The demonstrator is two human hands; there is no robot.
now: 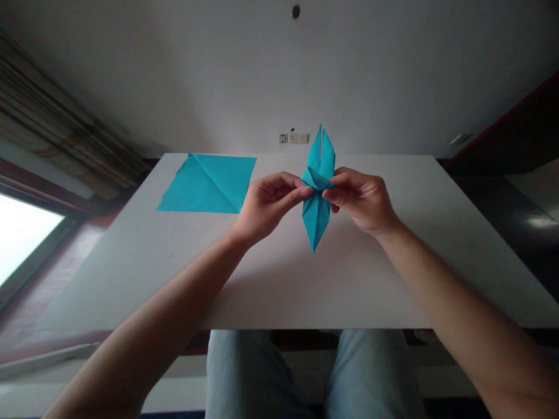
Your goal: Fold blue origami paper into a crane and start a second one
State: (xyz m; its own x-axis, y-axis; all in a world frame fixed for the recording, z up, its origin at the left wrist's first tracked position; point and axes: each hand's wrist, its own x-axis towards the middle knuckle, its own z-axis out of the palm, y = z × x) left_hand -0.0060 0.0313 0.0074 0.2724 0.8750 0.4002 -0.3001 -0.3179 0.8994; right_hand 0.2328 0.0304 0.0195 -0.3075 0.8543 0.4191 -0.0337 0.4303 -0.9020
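Note:
A folded blue paper figure (pixel 317 215), long and pointed at both ends, is held upright above the white table (pixel 305 279). My left hand (pixel 266 203) pinches its middle from the left with thumb and fingers. From the right, my right hand (pixel 362 201) pinches the same middle part. The two upper points of the figure stand apart in a narrow split; the lower point hangs toward me.
A second blue paper sheet (pixel 207 183), creased along a diagonal, lies flat on the table's far left. A wall with sockets (pixel 293 138) rises behind the table. A window (pixel 21 238) is at the left. My legs (pixel 314 378) show under the near edge.

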